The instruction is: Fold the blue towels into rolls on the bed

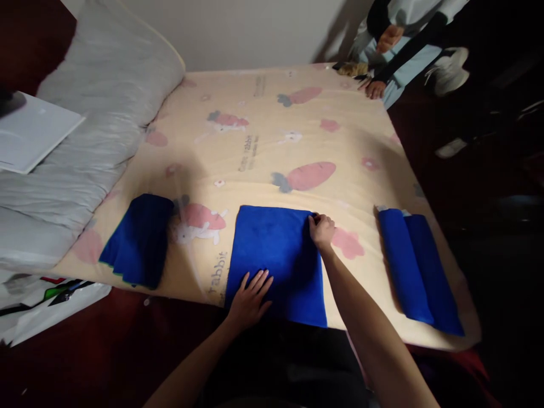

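A blue cloth (pixel 276 255) lies spread as a near square at the front edge of the bed. My left hand (pixel 250 298) rests on its lower left part, fingers apart and palm down. At the cloth's upper right corner, my right hand (pixel 322 229) has its fingers pressed together on the corner. Two rolled or folded blue cloths (pixel 414 266) lie side by side on the right. Another blue pile of cloth (pixel 142 241), with greenish edges, sits at the left.
Beneath everything is a bed sheet (pixel 255 153) with carrot prints. A grey quilt (pixel 106 85) and a white box (pixel 34 133) are at the left. A person's hand (pixel 375 89) touches the bed's far right corner. White shoes (pixel 453 71) stand beyond.
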### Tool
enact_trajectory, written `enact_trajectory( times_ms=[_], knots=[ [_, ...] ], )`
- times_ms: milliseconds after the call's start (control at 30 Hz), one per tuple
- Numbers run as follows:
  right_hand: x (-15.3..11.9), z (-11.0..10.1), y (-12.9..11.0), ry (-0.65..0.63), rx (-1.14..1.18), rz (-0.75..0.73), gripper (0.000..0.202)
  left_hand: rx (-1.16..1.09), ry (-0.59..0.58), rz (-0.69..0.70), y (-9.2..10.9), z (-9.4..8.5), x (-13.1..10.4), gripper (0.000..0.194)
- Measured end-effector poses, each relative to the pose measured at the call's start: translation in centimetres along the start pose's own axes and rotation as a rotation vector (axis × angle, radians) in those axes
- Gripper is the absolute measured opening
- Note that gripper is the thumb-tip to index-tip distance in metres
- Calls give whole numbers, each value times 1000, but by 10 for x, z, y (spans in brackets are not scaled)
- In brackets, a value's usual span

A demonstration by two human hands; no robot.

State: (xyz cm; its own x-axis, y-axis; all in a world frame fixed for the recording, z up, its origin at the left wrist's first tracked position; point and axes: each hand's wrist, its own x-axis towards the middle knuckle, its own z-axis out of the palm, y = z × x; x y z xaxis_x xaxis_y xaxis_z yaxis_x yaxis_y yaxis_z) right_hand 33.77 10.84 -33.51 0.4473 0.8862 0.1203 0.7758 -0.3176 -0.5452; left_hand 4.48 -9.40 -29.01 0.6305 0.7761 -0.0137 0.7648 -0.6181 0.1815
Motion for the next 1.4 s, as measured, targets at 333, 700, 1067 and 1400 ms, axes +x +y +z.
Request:
enact_trajectory(
  times_ms=[333, 700, 1067, 1400],
  knots=[
    [6, -18, 6, -27, -104, -33, 29, -3, -27, 82, -2, -5, -4, 61],
    [-72, 4, -70, -191, -64, -565, 55, -19, 130, -258, -59, -28, 104, 61],
    [-47, -15, -6, -176, -219, -425, 57, -3, 62, -332, -112, -22, 142, 59],
    [-58, 6, -51, -239, -153, -543, 58, -37, 106, -404, -104, -18, 160, 59]
  ],
)
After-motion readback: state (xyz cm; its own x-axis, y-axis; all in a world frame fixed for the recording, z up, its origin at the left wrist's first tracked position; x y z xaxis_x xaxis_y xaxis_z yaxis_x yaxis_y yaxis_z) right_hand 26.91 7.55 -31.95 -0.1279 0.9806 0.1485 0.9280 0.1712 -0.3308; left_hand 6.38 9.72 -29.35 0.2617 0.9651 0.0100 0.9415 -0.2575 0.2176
